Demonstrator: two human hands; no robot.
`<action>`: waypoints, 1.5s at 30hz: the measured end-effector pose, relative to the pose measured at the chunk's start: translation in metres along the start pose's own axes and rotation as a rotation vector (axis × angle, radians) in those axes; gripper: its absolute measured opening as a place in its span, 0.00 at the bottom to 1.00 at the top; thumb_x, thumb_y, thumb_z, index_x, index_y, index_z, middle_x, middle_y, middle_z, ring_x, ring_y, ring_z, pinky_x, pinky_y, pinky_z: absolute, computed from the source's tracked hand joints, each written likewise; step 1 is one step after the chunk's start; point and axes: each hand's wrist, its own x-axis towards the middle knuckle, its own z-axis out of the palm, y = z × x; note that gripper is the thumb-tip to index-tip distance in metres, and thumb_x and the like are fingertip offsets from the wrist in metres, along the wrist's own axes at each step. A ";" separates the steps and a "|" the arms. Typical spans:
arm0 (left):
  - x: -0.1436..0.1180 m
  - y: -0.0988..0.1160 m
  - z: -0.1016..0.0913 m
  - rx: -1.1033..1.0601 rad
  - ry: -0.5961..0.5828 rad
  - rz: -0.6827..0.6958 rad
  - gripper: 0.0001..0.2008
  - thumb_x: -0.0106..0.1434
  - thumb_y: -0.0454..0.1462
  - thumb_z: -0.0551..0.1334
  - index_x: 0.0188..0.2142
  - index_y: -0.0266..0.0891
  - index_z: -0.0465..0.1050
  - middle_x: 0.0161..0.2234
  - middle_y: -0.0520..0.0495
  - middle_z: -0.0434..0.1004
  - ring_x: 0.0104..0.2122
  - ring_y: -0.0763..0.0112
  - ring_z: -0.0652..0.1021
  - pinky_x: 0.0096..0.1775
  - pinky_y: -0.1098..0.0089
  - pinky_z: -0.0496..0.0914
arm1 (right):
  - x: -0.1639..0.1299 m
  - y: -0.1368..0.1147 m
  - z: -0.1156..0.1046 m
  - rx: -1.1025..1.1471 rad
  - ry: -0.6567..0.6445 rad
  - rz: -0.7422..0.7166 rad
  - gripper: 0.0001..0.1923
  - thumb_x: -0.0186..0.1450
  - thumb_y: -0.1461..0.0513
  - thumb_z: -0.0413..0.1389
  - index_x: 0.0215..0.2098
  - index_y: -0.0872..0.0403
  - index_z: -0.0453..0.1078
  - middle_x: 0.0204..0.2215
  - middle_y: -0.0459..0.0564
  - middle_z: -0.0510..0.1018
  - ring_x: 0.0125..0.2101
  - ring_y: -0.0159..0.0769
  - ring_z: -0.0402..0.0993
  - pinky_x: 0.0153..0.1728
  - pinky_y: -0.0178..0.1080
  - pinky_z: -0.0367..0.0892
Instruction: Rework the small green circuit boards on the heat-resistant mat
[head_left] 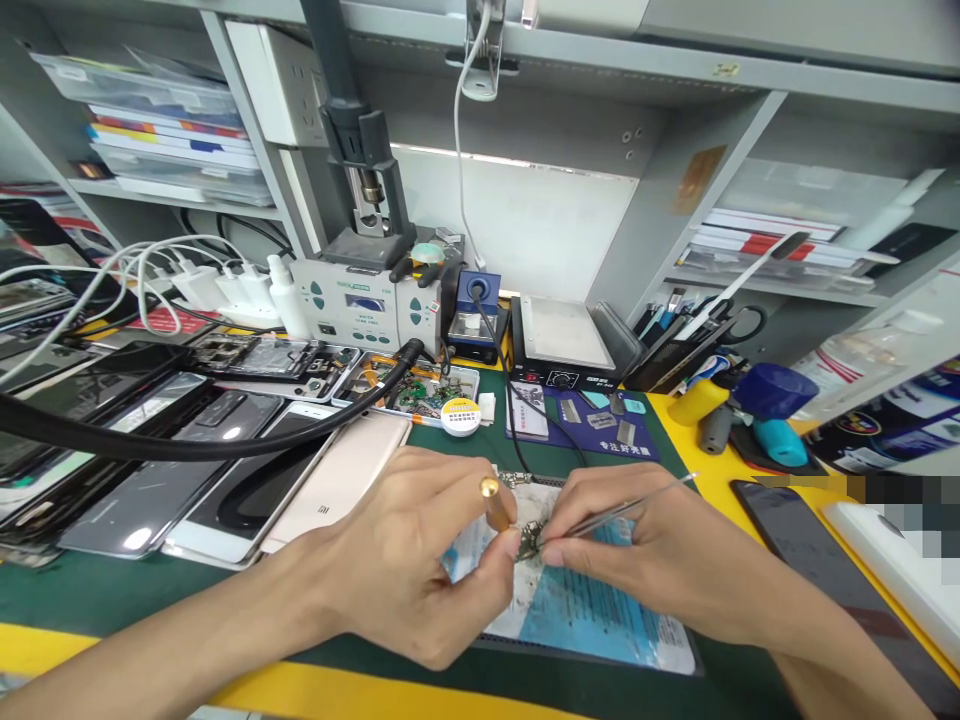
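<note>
My left hand (412,550) grips a gold-tipped tool (495,503) and pinches a small circuit board (530,538) between thumb and forefinger. My right hand (660,545) holds metal tweezers (630,506), their tips at the same board. Both hands meet over a blue and white work mat (592,615) on the green bench mat (112,585). The board is mostly hidden by my fingers.
Several phones and back covers (225,470) lie at left under a black hose (187,440). A soldering station (360,300), a heating plate (562,335), a solder paste tin (460,415) and a dark phone (802,530) on the yellow edge surround the work area.
</note>
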 end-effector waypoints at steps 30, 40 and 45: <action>-0.001 0.000 0.000 -0.004 0.002 0.017 0.07 0.58 0.26 0.60 0.35 0.37 0.66 0.25 0.51 0.72 0.21 0.73 0.70 0.23 0.69 0.61 | 0.001 0.003 -0.001 0.024 0.019 0.006 0.05 0.66 0.61 0.64 0.32 0.50 0.81 0.32 0.44 0.83 0.32 0.35 0.79 0.37 0.36 0.71; -0.001 0.001 0.001 -0.005 0.001 0.012 0.07 0.57 0.27 0.61 0.34 0.37 0.66 0.25 0.50 0.72 0.21 0.72 0.70 0.23 0.69 0.61 | 0.001 0.001 0.000 0.018 0.017 0.003 0.06 0.67 0.60 0.63 0.32 0.50 0.81 0.32 0.44 0.83 0.33 0.35 0.79 0.37 0.35 0.71; 0.001 0.000 0.002 0.003 0.022 0.025 0.07 0.58 0.26 0.60 0.34 0.37 0.66 0.25 0.50 0.73 0.21 0.72 0.72 0.24 0.69 0.63 | 0.000 0.002 -0.001 0.012 0.029 -0.003 0.06 0.67 0.61 0.63 0.32 0.50 0.81 0.32 0.44 0.83 0.33 0.35 0.79 0.37 0.36 0.71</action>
